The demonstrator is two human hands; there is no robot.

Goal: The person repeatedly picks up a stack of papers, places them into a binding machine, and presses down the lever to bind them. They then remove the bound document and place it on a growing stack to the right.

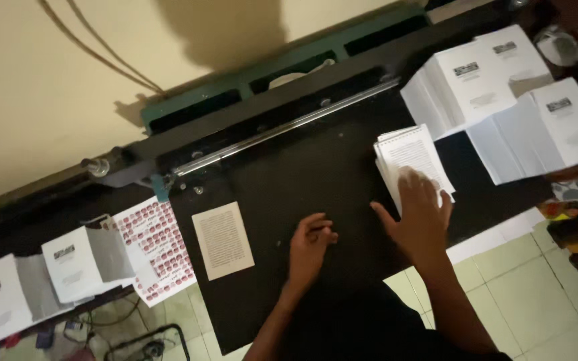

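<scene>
Dim light falls on a black work table (289, 174) set against a pale wall, with a metal rail (282, 127) running slantwise across its far part and a green frame (262, 83) behind it. Tiled floor (523, 274) shows below the table's right edge.

Near the middle right, the right hand (419, 214) lies flat, fingers spread, on the lower end of a small stack of printed pages (409, 157) resting on the black surface; it presses down on the top sheet rather than pinching it. Just to its left, the left hand (310, 247) rests on the bare table with its fingers curled loosely inward, holding nothing that can be made out, apart from the stack.

A single printed sheet (222, 239) lies flat on the table well to the left of the left hand. Beyond it, at the table's left edge, sits a sheet covered with red-and-white marks (158, 244), partly under folded white booklets (78, 261) that trail off toward the left corner. At the upper right, thick piles of white booklets (466, 83) stand close together, near the far end of the stack under the right hand.
</scene>
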